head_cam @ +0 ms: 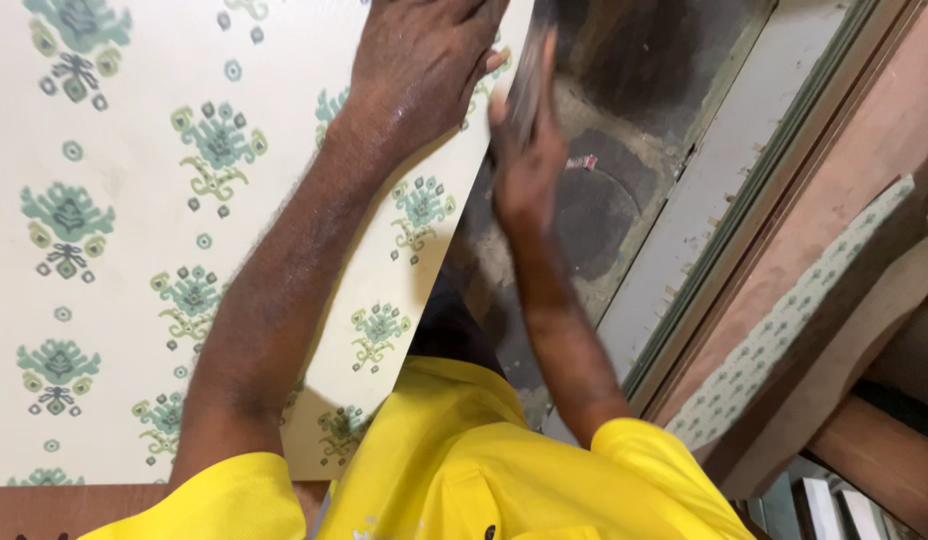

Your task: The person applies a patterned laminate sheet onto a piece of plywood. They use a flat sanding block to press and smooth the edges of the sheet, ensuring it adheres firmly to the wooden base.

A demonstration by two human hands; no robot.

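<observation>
With the left hand (419, 60) spread flat on the cream laminate sheet with teal floral motifs (134, 250), the right hand (527, 165) grips a blurred flat tool (532, 70) at its edge; steady pressure and even strokes seem wise.

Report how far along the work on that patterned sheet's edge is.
Done: the cream patterned sheet lies flat; whether any edge is finished cannot be told. In hand: the left hand presses on the sheet near its edge, while the right hand holds a blurred flat tool against that edge. Left: the edge nearer the yellow shirt, apparently.
</observation>
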